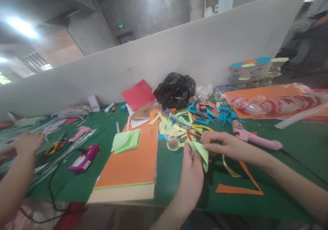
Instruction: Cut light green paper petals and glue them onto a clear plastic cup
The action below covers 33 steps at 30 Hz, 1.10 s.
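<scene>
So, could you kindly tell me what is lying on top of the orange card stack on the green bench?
A pad of pale green paper lies on the orange card stack; the card beneath it is hidden.

Two bare hands (191,172) and slim bare forearms (299,189), smooth and unmarked.

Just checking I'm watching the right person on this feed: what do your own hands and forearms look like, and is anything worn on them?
Your left hand and right hand are bare, with no gloves. Both forearms show without sleeves, and no watch, band or cable appears on either wrist.
</scene>
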Available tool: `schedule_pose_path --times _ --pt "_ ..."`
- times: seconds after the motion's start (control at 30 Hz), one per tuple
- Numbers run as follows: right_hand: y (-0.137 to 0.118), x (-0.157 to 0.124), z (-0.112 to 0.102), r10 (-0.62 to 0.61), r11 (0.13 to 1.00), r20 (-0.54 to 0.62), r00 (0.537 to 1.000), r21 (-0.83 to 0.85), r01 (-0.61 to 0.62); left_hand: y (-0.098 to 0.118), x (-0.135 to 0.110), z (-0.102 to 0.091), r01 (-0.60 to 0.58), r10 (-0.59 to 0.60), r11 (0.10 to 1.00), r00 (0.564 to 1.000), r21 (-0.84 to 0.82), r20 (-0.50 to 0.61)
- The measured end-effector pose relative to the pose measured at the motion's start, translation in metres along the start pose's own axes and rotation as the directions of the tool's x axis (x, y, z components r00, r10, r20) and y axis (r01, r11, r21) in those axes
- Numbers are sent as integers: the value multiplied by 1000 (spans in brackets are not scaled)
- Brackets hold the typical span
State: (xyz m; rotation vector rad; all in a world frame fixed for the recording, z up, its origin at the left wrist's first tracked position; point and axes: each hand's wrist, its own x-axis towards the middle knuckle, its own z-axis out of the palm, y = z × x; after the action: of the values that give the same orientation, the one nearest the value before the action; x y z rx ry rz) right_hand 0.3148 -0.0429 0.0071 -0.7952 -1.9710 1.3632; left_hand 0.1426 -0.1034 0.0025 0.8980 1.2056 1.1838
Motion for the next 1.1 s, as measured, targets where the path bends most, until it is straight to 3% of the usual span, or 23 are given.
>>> schedule_pose_path --times 0.13,0.3,0.57,0.8,1.1 --pt "1 0 1 55 997 -66 996 -54 -58 3 -4 0 2 -2 999 1000 32 5" --pt "-3 -1 6 95 995 -98 991 2 -96 1 -5 -2 -4 4 1000 1000 13 -8" --pt "-7 0 10 148 976 -55 987 167 -137 -1 -4 0 33 -4 984 987 -177 161" --pt "-4 1 11 164 980 -73 984 127 -154 -4 -4 -2 9 -8 999 999 -41 44" --pt "2 1 15 181 976 -98 979 141 -167 -2 -4 0 -66 66 998 998 22 25"
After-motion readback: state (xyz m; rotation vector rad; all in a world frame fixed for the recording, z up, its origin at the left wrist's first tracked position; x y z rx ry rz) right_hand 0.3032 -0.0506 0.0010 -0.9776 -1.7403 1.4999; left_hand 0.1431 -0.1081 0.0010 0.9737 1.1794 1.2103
